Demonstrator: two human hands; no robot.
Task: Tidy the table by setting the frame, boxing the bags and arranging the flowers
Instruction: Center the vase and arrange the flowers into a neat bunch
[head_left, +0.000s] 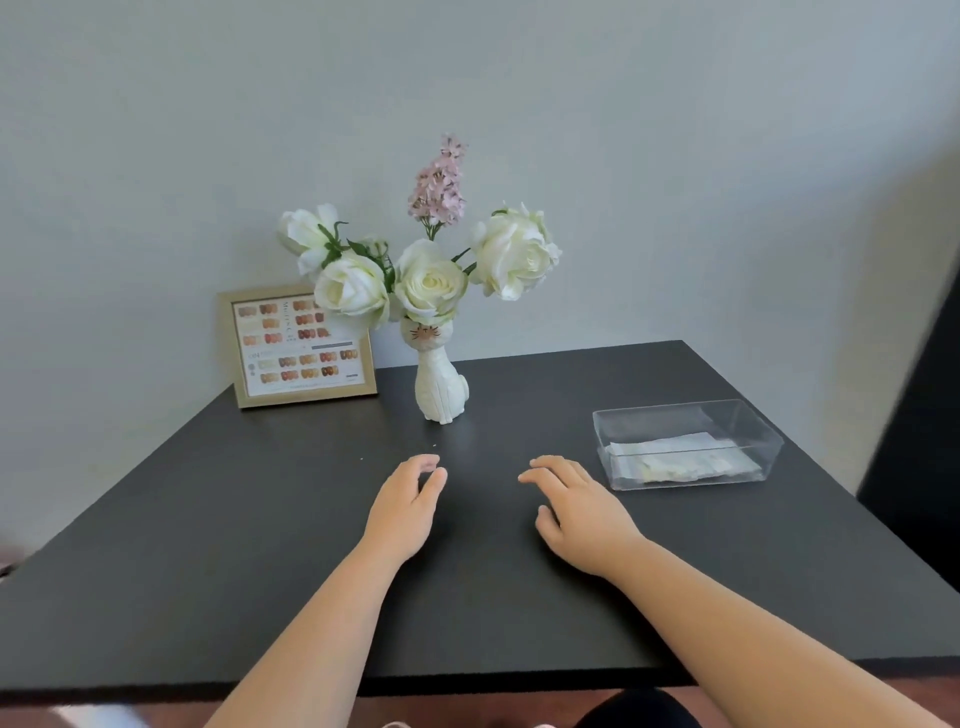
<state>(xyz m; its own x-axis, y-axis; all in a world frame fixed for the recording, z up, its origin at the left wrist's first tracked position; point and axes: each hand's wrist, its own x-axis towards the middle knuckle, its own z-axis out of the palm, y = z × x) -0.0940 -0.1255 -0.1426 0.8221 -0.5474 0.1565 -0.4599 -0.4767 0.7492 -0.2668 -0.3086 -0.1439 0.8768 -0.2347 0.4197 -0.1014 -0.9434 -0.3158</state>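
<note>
A gold frame (303, 347) with a nail-colour chart stands upright at the table's back left, leaning on the wall. Beside it a white cat-shaped vase (440, 387) holds several white roses (431, 283) and one pink sprig (439, 182). A clear plastic box (685, 441) sits at the right with flat bags (680, 457) lying inside. My left hand (405, 506) and my right hand (576, 512) hover over the middle of the black table (208, 519), both empty with fingers loosely curled, in front of the vase.
A pale wall runs behind the table. A dark panel (924, 441) stands past the right edge. Tiny specks (434, 445) lie on the table in front of the vase. The front edge is near my arms.
</note>
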